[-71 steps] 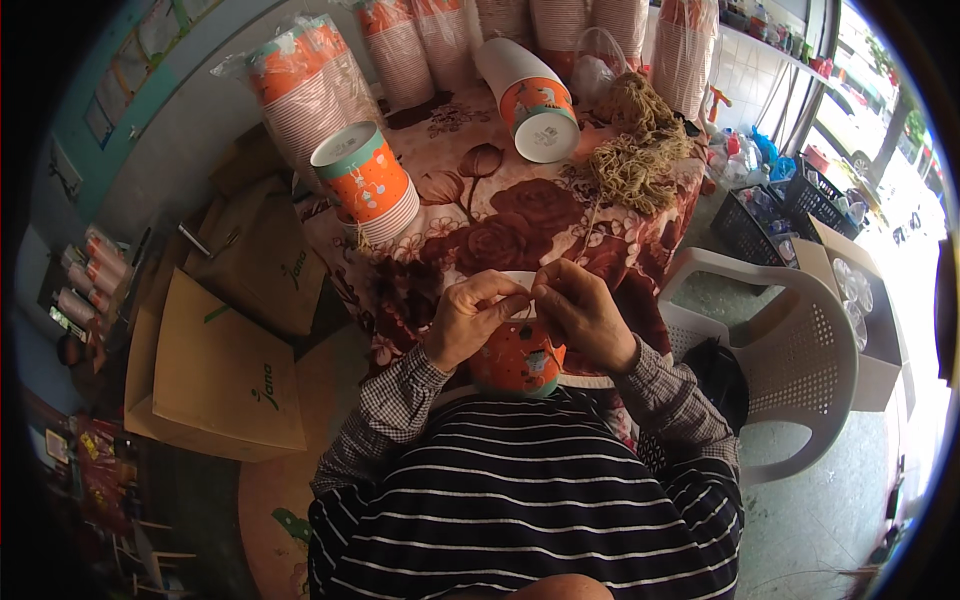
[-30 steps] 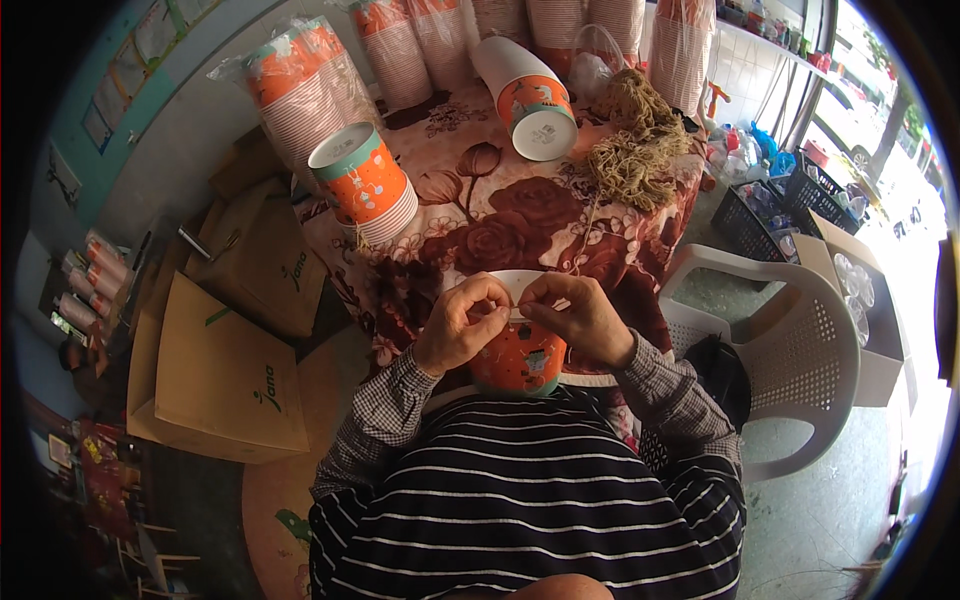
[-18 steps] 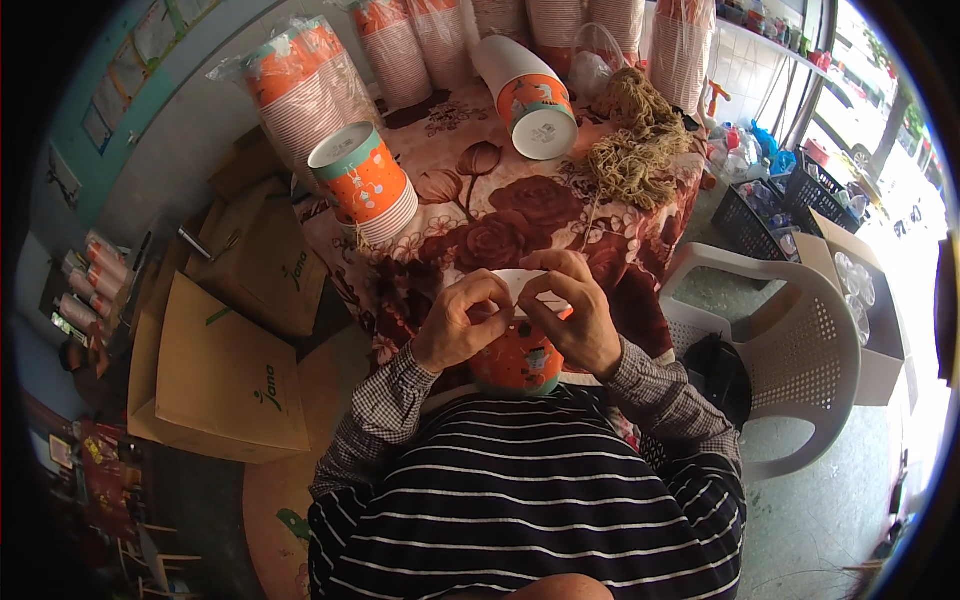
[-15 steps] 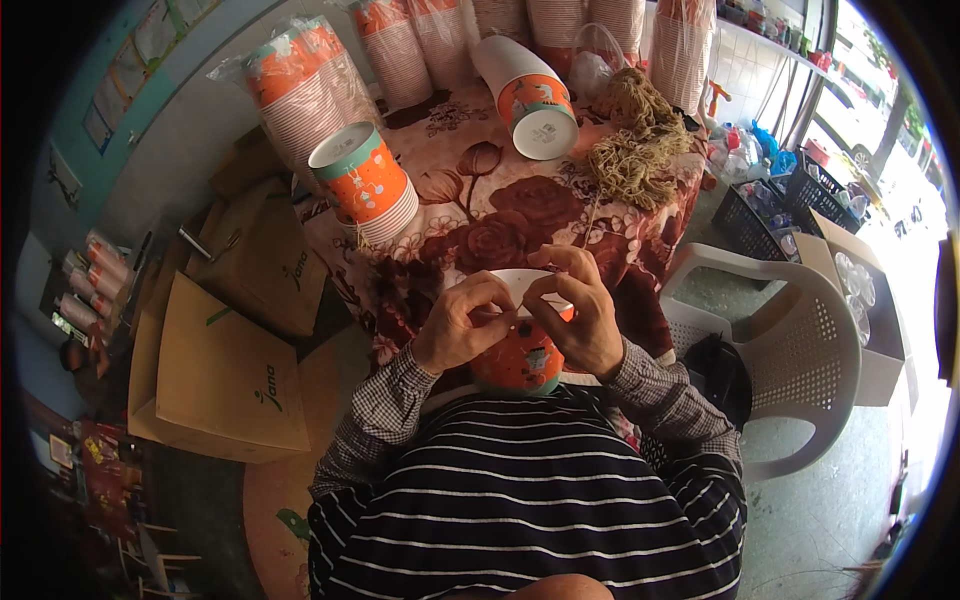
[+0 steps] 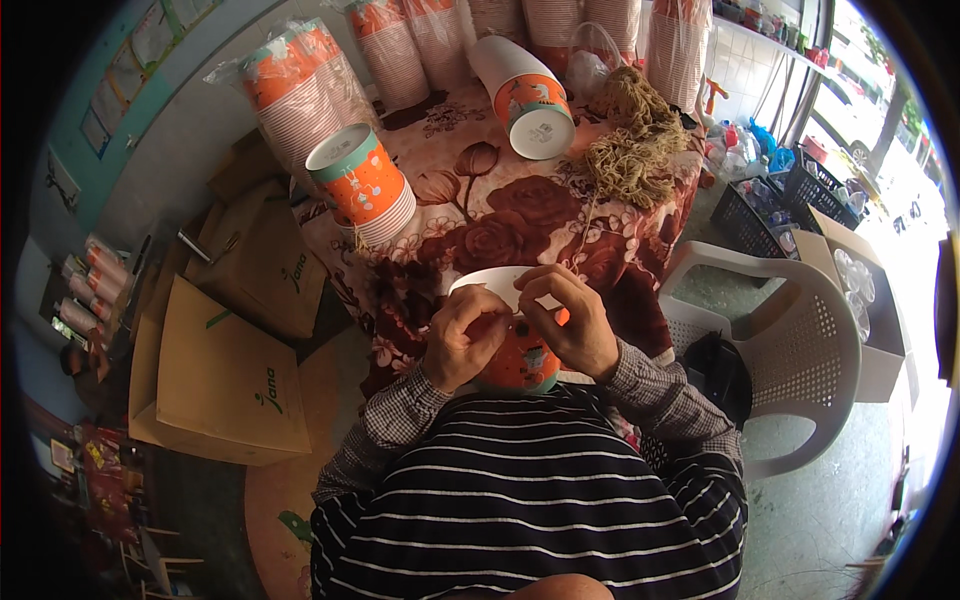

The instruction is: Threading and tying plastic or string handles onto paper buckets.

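An orange paper bucket [image 5: 522,372] with a white rim and a green lower band stands upright close against my body. My left hand [image 5: 466,334] is at the left side of its rim, thumb and fingers pinched. Across from it, my right hand [image 5: 572,328] is closed in a pinch over the right side of the rim, its index finger bent. Whatever lies between the fingertips is too small to make out. Beyond the hands, a bundle of tan string [image 5: 630,165] rests on the flowered tablecloth [image 5: 520,215], with a thin strand trailing toward me.
A nested stack of orange buckets [image 5: 368,195] leans at left, and another stack [image 5: 525,100] lies on its side. Plastic-wrapped stacks [image 5: 390,60] line the back. Cardboard boxes [image 5: 225,370] sit left; a white plastic chair [image 5: 790,330] and black crates [image 5: 750,220] are right.
My left hand has dropped slightly toward me, uncovering more of the bucket's rim. My right index finger has come down from its raised position. The bucket stays in place.
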